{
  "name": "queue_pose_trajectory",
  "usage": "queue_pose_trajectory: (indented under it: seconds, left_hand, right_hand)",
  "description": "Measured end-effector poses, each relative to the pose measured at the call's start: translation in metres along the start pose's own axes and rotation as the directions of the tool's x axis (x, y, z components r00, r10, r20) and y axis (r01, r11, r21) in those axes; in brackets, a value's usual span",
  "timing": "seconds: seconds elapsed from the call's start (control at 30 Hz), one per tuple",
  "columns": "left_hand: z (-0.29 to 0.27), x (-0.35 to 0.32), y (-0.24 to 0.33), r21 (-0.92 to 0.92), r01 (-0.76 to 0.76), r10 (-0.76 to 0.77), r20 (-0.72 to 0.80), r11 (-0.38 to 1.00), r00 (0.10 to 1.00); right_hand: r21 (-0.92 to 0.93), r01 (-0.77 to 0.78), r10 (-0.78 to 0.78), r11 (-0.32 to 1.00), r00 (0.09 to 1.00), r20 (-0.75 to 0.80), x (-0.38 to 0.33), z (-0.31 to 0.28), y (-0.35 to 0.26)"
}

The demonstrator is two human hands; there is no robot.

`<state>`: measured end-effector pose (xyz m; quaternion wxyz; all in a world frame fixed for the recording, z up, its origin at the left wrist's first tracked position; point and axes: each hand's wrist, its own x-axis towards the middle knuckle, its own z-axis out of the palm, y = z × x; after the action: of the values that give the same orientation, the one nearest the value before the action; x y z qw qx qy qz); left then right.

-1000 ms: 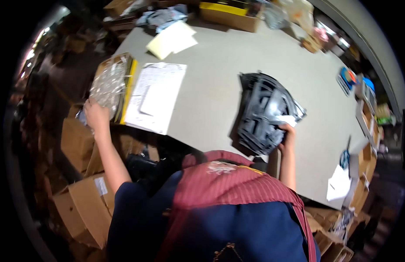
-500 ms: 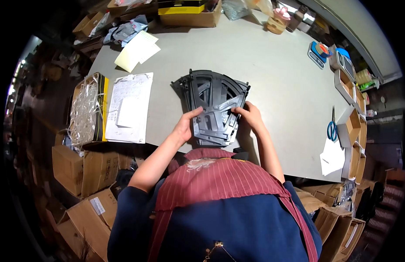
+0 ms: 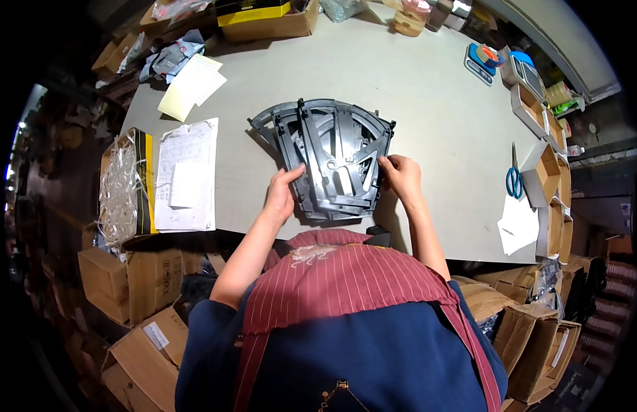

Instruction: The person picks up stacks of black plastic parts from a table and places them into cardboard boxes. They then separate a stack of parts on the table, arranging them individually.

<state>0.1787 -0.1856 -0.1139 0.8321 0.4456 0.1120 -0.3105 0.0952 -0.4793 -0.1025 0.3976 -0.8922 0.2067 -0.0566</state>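
A stack of dark grey, fan-shaped plastic frames [image 3: 342, 161] lies on the table close in front of me, its wide curved side facing away. The frames have spokes, slots and small pegs at the corners, and they overlap unevenly, with one curved arm jutting out at the far left. My left hand [image 3: 282, 194] grips the stack's left edge, thumb on top and the other fingers partly hidden below. At the right edge, my right hand [image 3: 403, 178] is closed with its thumb and forefinger on the rim of a frame.
Left of the stack lie written sheets [image 3: 188, 175] and a box of clear plastic strips [image 3: 119, 192]. To the right are blue-handled scissors [image 3: 514, 180], white paper [image 3: 517, 223], small cardboard trays [image 3: 541, 172] and a scale [image 3: 479, 65]. A carton [image 3: 270, 27] stands at the far edge.
My right hand has moved from over the top pieces to the stack's right edge. The upper frames look straighter and sit differently. The whole view has shifted slightly.
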Motion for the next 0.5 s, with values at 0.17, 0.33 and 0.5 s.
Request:
queue_pose_trajectory:
  seconds: [0.17,0.33,0.5]
  left_hand:
    - [0.013,-0.006,-0.004,0.067,-0.062,0.063,-0.017,0.996,0.998]
    - [0.003,-0.005,-0.003,0.095,-0.053,0.053,0.001,0.994,0.999]
    - [0.011,-0.008,-0.008,0.152,-0.142,0.146,-0.014,0.978,0.989]
  right_hand:
    - [0.012,0.054,-0.054,0.998,0.998,0.031,-0.008,0.001,-0.003]
    - [-0.545,0.173,-0.213,0.82,0.977,-0.009,-0.014,-0.009,-0.056]
    - [-0.241,0.573,-0.59,0.783,0.807,0.0,-0.021,0.007,-0.105]
